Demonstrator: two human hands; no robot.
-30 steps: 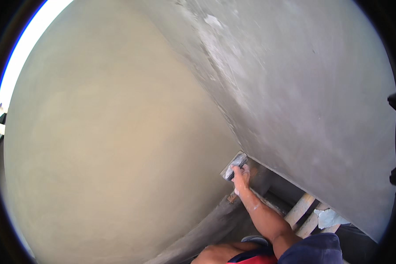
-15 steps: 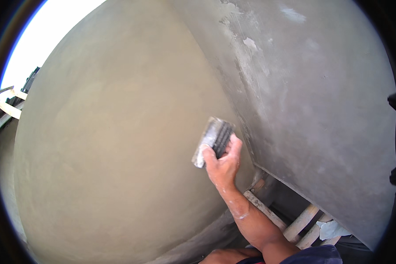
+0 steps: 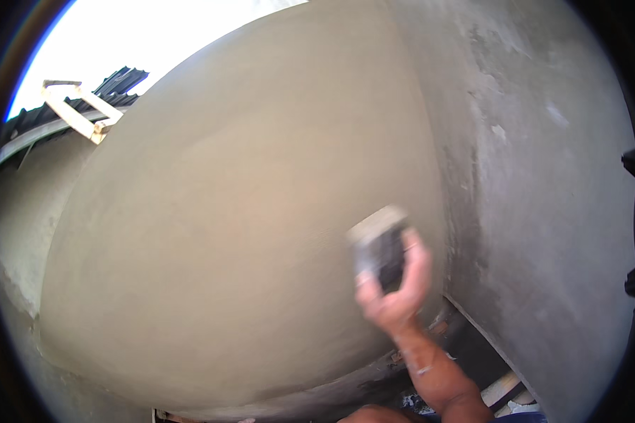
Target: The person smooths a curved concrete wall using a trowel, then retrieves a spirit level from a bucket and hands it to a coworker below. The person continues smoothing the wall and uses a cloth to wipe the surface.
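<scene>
My right hand (image 3: 396,285) is closed round a small rectangular hand float (image 3: 382,247). Its dark back shows ridges, and a pale, worn strip runs along its upper edge. Motion blurs both the hand and the float. The float is against or very close to a broad beige-grey plastered wall (image 3: 247,211), left of the inside corner; its working face is hidden. Pale smears mark my right forearm (image 3: 437,374), which comes up from the lower right. My left hand does not show.
A greyer, patchy wall (image 3: 543,211) meets the plastered one at the right. Below the corner lie a dark gap and pale timber (image 3: 501,388). At the upper left are a wooden frame (image 3: 77,116), dark roof sheets (image 3: 120,83) and bright sky.
The view has swung left, showing more roof and timber frame. My right hand has turned the float, so its pale edge faces upward. It stays left of the corner, still in my grip.
</scene>
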